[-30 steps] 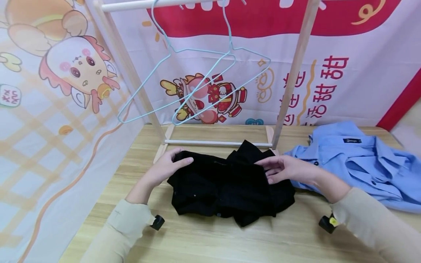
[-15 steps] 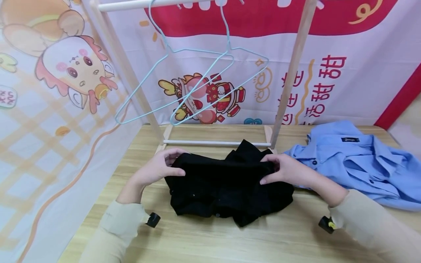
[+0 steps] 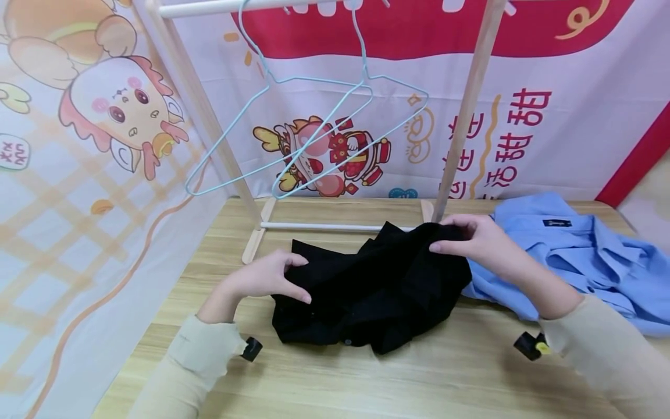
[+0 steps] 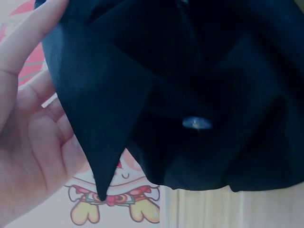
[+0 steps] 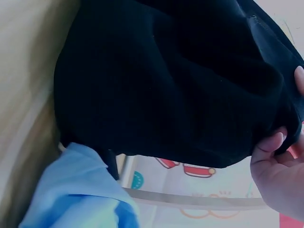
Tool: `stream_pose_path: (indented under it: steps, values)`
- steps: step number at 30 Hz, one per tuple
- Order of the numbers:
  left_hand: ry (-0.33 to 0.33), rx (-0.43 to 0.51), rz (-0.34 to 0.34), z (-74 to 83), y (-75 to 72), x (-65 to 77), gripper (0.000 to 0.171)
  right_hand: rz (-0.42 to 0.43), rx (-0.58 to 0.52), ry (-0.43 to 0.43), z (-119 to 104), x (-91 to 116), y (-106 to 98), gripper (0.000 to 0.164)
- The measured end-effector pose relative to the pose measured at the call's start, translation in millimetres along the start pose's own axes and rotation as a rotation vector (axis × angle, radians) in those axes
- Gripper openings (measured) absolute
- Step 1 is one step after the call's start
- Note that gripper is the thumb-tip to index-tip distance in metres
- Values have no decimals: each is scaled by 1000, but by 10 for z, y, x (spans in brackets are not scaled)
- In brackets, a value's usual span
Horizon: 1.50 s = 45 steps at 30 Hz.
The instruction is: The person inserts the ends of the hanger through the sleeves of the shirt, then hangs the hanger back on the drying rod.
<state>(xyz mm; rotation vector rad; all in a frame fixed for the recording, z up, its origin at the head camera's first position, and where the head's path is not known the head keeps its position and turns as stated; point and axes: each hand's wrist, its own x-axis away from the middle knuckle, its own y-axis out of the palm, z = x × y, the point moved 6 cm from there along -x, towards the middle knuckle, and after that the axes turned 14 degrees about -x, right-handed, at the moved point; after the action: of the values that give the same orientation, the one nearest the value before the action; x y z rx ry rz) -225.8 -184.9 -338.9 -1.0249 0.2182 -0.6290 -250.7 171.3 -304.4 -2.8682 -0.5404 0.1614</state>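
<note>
A black shirt (image 3: 366, 297) lies bunched on the wooden table, its far right part lifted. My left hand (image 3: 264, 276) grips its left edge, thumb in front of the cloth and fingers behind. In the left wrist view a pointed collar tip (image 4: 102, 156) hangs beside that hand, with a small button (image 4: 196, 123) on the dark fabric. My right hand (image 3: 484, 238) pinches the raised right end between thumb and fingers. The right wrist view shows the thumb (image 5: 268, 147) pressed onto the fabric there. Folds hide several of the right fingertips.
Behind the shirt stands a wooden rack (image 3: 466, 116) with a white lower bar (image 3: 324, 227). Two pale blue wire hangers (image 3: 314, 137) hang from its top rail (image 3: 209, 8). A blue shirt (image 3: 565, 262) lies at the right, just behind my right forearm. Printed cloth (image 3: 94, 233) walls the left side and back.
My right hand has moved right and up, raising the shirt's right end. My left hand has shifted slightly right and down. The shirt's upper edge now slants upward to the right.
</note>
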Motion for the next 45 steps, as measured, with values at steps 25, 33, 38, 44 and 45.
stream_pose_path:
  steps: [25,33,38,44,45]
  values:
    - [-124,-149,654,219,-374,170,17,210,37,-282,-183,54,-320,18]
    - [10,-63,729,384,-395,259,18,285,-289,-458,-460,166,-483,22]
    - [170,244,460,458,-325,252,14,203,-687,-480,-562,193,-572,17]
    - [85,295,469,332,-347,215,16,112,-718,-277,-236,28,-537,19]
    - [27,266,503,259,-352,202,16,115,-626,-221,-133,-7,-511,19]
